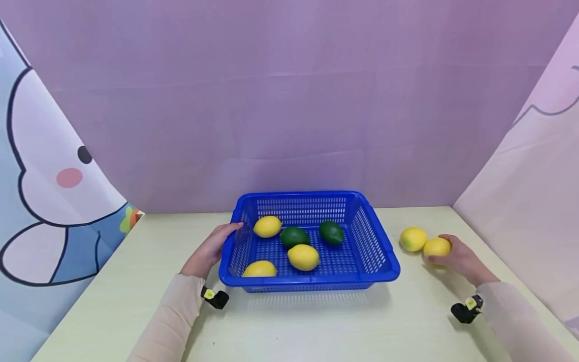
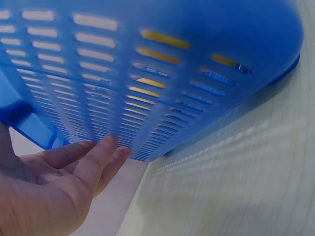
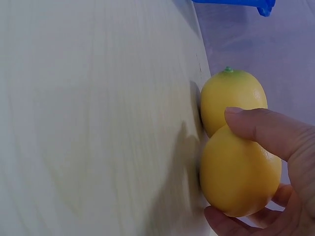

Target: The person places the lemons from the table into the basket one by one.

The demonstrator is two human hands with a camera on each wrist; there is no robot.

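Right hand grips a lemon; left hand, fingers straight, apparently touches the lemon-and-lime basket.

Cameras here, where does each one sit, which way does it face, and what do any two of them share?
Head: worn on the head, looks forward and down at the table, blue basket and purple backdrop; both forearms and hands show.
Left wrist: low beside the left hand, faces the basket's slotted wall; open fingers touch it.
Right wrist: low beside the right hand, faces the held lemon and a second lemon touching it.
Head and right wrist share both loose lemons; head and left wrist share the basket.
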